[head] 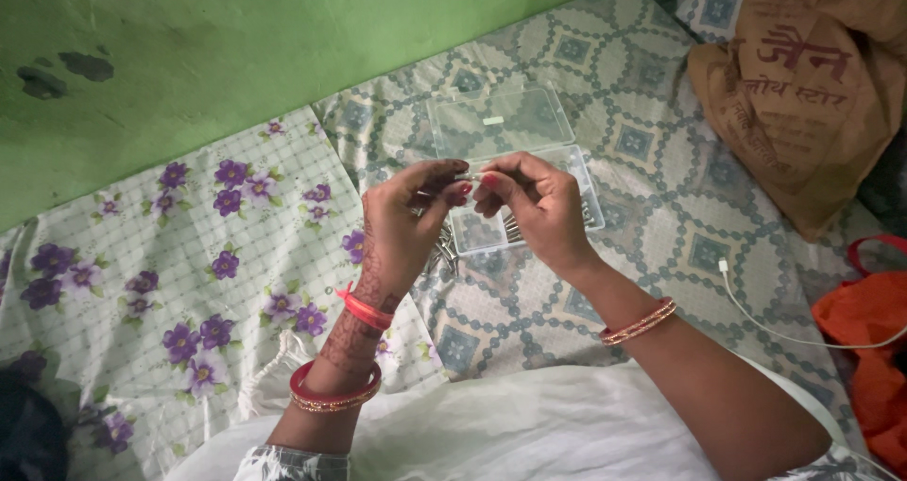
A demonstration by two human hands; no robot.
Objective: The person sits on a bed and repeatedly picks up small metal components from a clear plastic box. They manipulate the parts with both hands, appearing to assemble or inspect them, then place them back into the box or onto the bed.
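Two hands pinch a small metal piece over an open clear box on a bed.

Nearest, at 6 o'clock, lies white cloth (529, 424) across the lap. Above it the left hand (402, 231) and right hand (539, 207) meet fingertip to fingertip, both closed on a thin pin (470, 176) held between them; what kind of piece it is cannot be told. Bangles (331, 396) ring the left wrist. Just beyond and under the hands sits the box (567, 164), lid open toward 12 o'clock, with metal bits inside. A white cable (756, 316) runs at 4 o'clock, touching an orange bag (869, 330). A floral sheet (170, 254) spreads at 9 o'clock. A brown bag (803, 84) rests at 2 o'clock; a green wall (189, 37) is farthest, at 11 o'clock.
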